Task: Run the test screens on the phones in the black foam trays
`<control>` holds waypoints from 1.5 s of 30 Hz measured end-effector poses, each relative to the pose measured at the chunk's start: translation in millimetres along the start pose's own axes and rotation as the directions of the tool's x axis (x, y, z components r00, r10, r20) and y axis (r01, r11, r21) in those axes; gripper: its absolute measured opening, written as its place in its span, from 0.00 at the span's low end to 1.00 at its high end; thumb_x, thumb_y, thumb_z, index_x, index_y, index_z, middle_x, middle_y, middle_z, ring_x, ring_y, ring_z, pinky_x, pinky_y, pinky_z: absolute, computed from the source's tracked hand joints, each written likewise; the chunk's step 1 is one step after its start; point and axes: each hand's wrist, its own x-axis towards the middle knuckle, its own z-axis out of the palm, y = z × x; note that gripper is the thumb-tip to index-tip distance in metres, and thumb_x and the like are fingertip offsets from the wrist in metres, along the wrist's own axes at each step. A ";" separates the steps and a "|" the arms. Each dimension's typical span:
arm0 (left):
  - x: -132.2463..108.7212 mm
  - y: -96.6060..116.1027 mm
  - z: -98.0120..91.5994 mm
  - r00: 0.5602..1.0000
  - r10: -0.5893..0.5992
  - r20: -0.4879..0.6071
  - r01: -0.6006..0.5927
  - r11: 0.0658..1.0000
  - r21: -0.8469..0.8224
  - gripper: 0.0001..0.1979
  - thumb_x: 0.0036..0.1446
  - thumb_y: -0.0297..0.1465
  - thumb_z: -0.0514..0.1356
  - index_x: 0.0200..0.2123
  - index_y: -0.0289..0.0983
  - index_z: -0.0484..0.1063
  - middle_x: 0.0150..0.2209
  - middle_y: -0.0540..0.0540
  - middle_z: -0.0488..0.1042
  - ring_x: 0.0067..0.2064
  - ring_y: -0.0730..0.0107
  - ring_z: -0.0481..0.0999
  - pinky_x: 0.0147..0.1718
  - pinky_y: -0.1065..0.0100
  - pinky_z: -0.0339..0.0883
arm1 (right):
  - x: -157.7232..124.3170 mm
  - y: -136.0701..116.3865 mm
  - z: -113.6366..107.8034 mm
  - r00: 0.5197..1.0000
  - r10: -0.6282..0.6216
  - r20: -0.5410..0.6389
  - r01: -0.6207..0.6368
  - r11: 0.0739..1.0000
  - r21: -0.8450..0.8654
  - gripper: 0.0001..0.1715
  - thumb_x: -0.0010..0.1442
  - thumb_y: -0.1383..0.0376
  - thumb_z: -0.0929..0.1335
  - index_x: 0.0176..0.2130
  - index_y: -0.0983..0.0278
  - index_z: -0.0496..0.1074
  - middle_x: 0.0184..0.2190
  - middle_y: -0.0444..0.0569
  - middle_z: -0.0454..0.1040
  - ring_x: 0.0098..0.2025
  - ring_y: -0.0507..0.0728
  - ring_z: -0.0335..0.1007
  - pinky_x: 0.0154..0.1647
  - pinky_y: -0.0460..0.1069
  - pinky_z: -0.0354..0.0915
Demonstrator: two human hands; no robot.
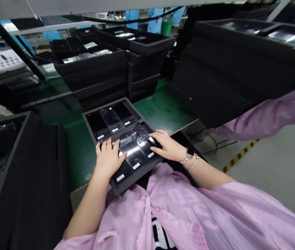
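Observation:
In front of me lies a black foam tray in two rows, its near edge by my shirt. Several dark glass panels like phone screens, with small white labels, lie in it. My left hand has its fingers spread over the left panel of the near row. My right hand rests with fingers apart at the right panel of that row, under shiny clear film. Between the hands a middle panel shows. Neither hand is closed around anything; exact fingertip contact is hard to make out.
The tray lies on a green bench. Behind it stand stacked black trays holding panels. More stacked trays fill the left. At right, another person's pink sleeve reaches under a tilted black tray stack. A shelf beam crosses overhead.

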 end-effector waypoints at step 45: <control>31.2 58.7 -18.6 0.986 -0.041 0.163 0.040 0.999 0.013 0.42 0.68 0.51 0.62 0.75 0.32 0.61 0.66 0.25 0.71 0.68 0.33 0.70 0.73 0.39 0.50 | 126.3 -25.8 -9.9 0.974 0.111 0.196 -0.073 0.979 -0.192 0.43 0.69 0.50 0.70 0.74 0.68 0.61 0.71 0.65 0.64 0.78 0.78 0.47 0.75 0.73 0.51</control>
